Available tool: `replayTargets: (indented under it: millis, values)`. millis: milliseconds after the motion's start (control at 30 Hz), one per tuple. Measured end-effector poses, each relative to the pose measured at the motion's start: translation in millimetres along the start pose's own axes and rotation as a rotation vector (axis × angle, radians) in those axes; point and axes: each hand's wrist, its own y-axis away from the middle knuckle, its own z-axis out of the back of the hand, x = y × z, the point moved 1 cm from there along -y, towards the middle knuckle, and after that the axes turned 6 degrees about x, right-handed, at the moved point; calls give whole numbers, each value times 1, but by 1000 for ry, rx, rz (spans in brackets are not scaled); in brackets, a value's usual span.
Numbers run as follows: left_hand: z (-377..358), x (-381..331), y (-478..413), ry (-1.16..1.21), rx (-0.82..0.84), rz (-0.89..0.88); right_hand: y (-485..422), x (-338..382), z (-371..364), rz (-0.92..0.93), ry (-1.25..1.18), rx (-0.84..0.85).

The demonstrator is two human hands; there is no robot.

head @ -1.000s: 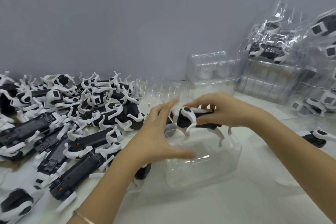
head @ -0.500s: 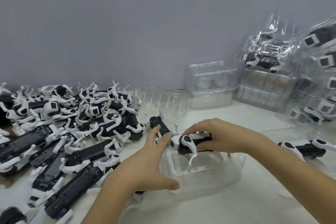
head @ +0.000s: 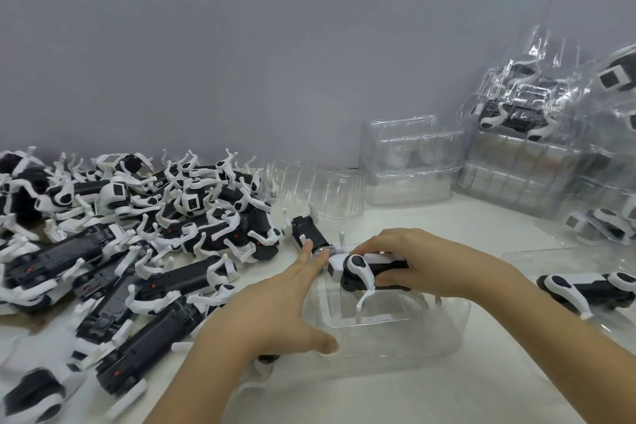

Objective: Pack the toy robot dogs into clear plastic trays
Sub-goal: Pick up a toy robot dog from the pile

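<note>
My left hand [head: 275, 313] lies against the left end of the clear plastic tray [head: 451, 341]. Its thumb is spread wide and touches the near corner, and the other fingers are straight and close together, reaching along that end to the far rim. Just right of those fingertips, my right hand [head: 426, 262] curls round the black body of a toy robot dog [head: 361, 268], fingers over its back and thumb on the near side. The dog sits at the top of the tray with its white legs hanging down inside; I cannot tell whether they touch the bottom. Right of my right wrist lies another dog [head: 581, 286]. Left of my left hand a heap of loose dogs [head: 137, 234] spreads over the white table [head: 430, 217]. Beyond my fingertips stand empty clear trays [head: 409, 165], and farther right are stacked trays [head: 516, 120] with dogs inside.
</note>
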Motion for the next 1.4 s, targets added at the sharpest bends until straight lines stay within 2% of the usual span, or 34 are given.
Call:
replayTargets:
  millis: [67, 167, 300, 400, 567, 667, 900, 1067, 1267, 1400]
  values:
    - [-1, -1, 0, 1, -5, 3, 0, -3, -3, -14, 17, 9]
    - [-2, -1, 1, 0, -18, -2, -1, -6, -16, -17, 195, 23]
    - [-3, -1, 0, 54, -10, -15, -2, -4, -23, 31, 233, -87]
    - [-3, 2, 0, 72, -14, -23, -6, 1, -22, 61, 355, -172]
    - [0, 9, 3, 110, 25, -5, -11, 3, -25, 111, 166, -212]
    - [1, 11, 1, 112, 44, -5, -10, 8, -27, 138, 172, -262]
    - [5, 22, -3, 163, 102, -9, 19, -5, -5, -14, -404, -603]
    - [7, 21, -2, 122, 94, -37, 13, -27, -26, 16, -778, -501]
    - [16, 37, 3, 342, -1, -58, 7, -56, -56, -17, -969, -589]
    - [8, 34, -3, 359, -24, -85, 0, -69, -64, -115, -1110, -651]
